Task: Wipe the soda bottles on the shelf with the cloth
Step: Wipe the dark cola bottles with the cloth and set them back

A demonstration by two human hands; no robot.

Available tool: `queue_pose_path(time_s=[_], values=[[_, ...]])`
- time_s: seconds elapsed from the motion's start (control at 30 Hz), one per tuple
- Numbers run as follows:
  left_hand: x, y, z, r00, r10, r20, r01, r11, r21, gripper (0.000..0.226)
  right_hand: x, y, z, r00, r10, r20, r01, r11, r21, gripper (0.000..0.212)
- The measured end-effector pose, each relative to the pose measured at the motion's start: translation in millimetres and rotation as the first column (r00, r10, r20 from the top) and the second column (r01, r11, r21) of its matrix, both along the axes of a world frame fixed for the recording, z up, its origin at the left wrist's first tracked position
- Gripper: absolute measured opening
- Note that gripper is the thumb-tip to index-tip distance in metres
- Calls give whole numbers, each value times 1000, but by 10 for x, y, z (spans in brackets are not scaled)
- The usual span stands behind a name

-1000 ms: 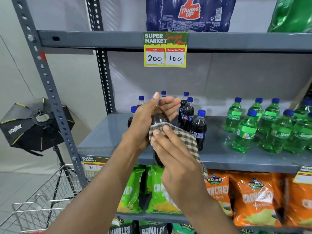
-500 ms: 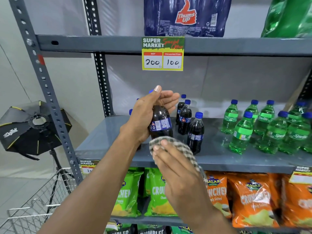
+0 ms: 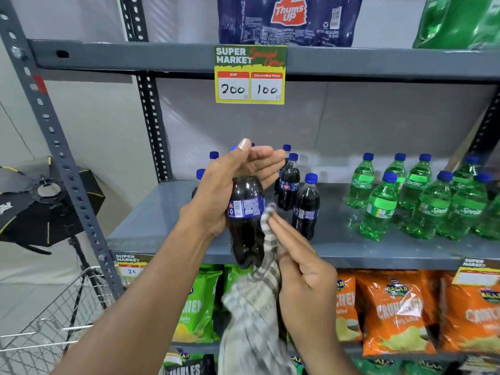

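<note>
My left hand [image 3: 227, 190] grips a dark cola bottle [image 3: 247, 226] by its neck and shoulder, in front of the grey middle shelf [image 3: 338, 247]. Its cap is hidden by my fingers. My right hand [image 3: 303, 269] presses a checked cloth [image 3: 259, 299] against the bottle's lower right side; the cloth hangs down below it. More dark cola bottles [image 3: 307, 207] with blue caps stand on the shelf behind. Green Sprite bottles [image 3: 430, 201] stand in a group on the shelf's right part.
A yellow price tag [image 3: 250, 74] hangs from the upper shelf. Green and orange chip bags [image 3: 392, 309] fill the shelf below. A perforated steel upright [image 3: 54, 147] stands at left, with a wire trolley [image 3: 46, 320] and a black softbox light [image 3: 40, 201] beside it.
The cloth slid from the bottle's front down to its lower right side, uncovering the label. My right hand moved down and right with it. The bottle stayed in my left hand.
</note>
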State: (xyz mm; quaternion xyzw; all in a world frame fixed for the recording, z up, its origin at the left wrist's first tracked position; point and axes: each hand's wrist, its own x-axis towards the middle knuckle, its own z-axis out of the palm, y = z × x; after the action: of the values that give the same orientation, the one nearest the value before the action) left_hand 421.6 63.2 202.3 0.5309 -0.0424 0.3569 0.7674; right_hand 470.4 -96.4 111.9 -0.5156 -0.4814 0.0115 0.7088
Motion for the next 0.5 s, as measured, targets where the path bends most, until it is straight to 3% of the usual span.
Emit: queue_pose_path(time_s=[0.23, 0.37, 0.5], values=[[27, -45, -67, 999, -48, 24, 49, 997, -57, 41, 7, -27, -75, 963, 93, -254, -112, 992, -61, 68], [83, -105, -152, 999, -36, -9, 36, 999, -41, 42, 172, 34, 147, 987, 93, -134, -94, 996, -5, 66], [99, -23, -130, 999, -31, 20, 32, 998, -54, 38, 177, 9, 32, 995, 18, 101, -14, 999, -38, 63]])
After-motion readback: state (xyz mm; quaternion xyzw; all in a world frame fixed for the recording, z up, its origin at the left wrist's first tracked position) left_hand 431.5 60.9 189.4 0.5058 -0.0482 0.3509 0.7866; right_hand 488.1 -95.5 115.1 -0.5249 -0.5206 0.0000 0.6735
